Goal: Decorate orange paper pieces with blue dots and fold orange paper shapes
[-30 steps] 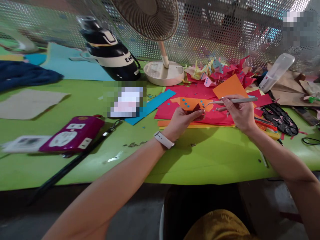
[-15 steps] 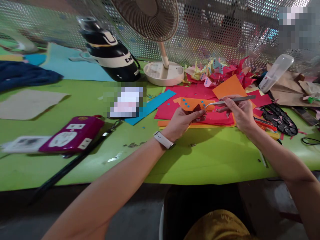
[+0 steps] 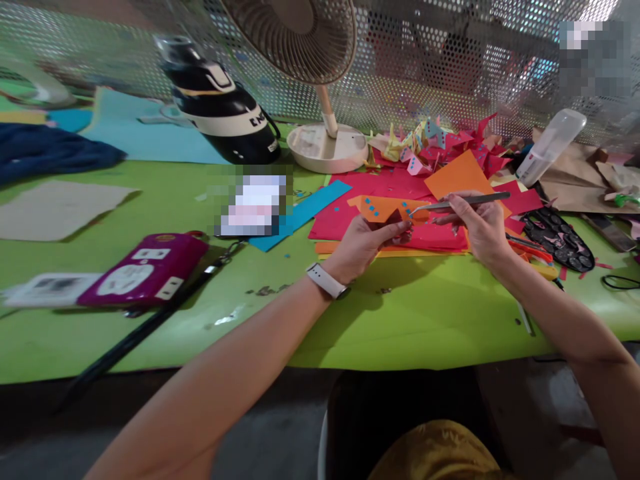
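My left hand (image 3: 367, 241) pinches the lower edge of a folded orange paper piece (image 3: 383, 209) that carries small blue squares. In my right hand (image 3: 480, 223) is a pair of metal tweezers (image 3: 473, 200), its tips pointing left. Those tips touch, or nearly touch, the orange paper beside the blue squares on its right part. Whether a square sits between the tips is too small to tell. Beneath both hands lie red paper sheets (image 3: 325, 223), with an orange square sheet (image 3: 463, 177) behind them.
Folded paper figures (image 3: 430, 143) are heaped behind the sheets. A fan (image 3: 327, 153), a black bottle (image 3: 230, 113) and a clear plastic bottle (image 3: 553, 147) stand at the back. Leftward lie a blue paper strip (image 3: 305, 213), a phone (image 3: 255, 203) and a purple case (image 3: 145, 270).
The tweezer tips have shifted slightly left and down against the orange paper's right part, with my right hand following a little. My left hand keeps its hold almost unmoved.
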A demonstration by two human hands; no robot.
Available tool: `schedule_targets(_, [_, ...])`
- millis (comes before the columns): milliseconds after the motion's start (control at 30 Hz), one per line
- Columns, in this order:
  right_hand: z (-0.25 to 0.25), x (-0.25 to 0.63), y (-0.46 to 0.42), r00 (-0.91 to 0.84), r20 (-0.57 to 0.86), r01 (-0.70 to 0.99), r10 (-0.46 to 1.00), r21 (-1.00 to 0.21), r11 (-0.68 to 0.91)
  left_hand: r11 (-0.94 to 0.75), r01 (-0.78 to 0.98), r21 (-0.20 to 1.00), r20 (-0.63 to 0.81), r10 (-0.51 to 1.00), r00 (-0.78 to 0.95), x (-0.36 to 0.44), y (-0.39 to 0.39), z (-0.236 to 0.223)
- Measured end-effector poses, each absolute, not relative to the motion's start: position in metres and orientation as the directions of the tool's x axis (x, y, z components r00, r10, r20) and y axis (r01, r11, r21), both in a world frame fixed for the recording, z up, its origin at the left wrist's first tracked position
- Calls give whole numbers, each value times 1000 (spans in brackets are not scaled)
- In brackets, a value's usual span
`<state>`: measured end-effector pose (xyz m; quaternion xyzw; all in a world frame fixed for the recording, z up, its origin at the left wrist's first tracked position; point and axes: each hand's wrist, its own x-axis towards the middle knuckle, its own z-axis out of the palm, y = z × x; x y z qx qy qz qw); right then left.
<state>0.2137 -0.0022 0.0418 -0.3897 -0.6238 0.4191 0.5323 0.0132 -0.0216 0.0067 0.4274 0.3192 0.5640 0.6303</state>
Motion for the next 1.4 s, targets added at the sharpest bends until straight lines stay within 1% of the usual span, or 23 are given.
schedule_targets(133, [41, 214, -1, -114, 335, 13, 935, -941, 339, -2, -447, 895, 76, 986, 150, 14, -22, 7])
schedule_targets(500, [39, 216, 0, -129, 332, 35, 935, -940, 338, -7, -412, 911, 80, 984, 159, 13, -22, 8])
schedule_targets(667, [39, 214, -1, -121, 329, 11, 937, -943, 333, -7, -435, 900, 77, 986, 144, 14, -23, 9])
schedule_targets(767, [43, 214, -3, -102, 351, 1, 931, -936, 353, -8, -430, 903, 78, 986, 146, 13, -22, 8])
schedule_targets(833, [48, 215, -4, -61, 382, 1, 922, -924, 383, -10, -422, 907, 79, 986, 145, 13, -22, 7])
schedule_targets(933, [54, 216, -6, -28, 421, 79, 907, -903, 422, -20, -406, 914, 83, 987, 139, 13, -22, 6])
schedule_targets(1000, [54, 216, -6, -72, 459, 171, 886, -869, 464, -26, -394, 919, 89, 986, 144, 13, -22, 5])
schedule_targets(1067, [50, 217, -4, -151, 528, 242, 836, -800, 549, -28, -383, 923, 95, 983, 156, 12, -22, 4])
schedule_targets(1133, [44, 218, -1, -242, 584, 283, 775, -721, 632, -32, -377, 926, 102, 981, 166, 12, -21, 2])
schedule_targets(1200, [39, 220, 2, -312, 590, 317, 745, -674, 667, -37, -366, 930, 110, 977, 182, 11, -21, 1])
schedule_targets(1267, [35, 221, 4, -345, 566, 327, 749, -676, 661, -44, -356, 934, 118, 974, 191, 10, -20, 1])
schedule_targets(1400, [32, 221, 6, -352, 531, 252, 771, -739, 624, -19, -361, 933, 106, 969, 223, 10, -21, 3])
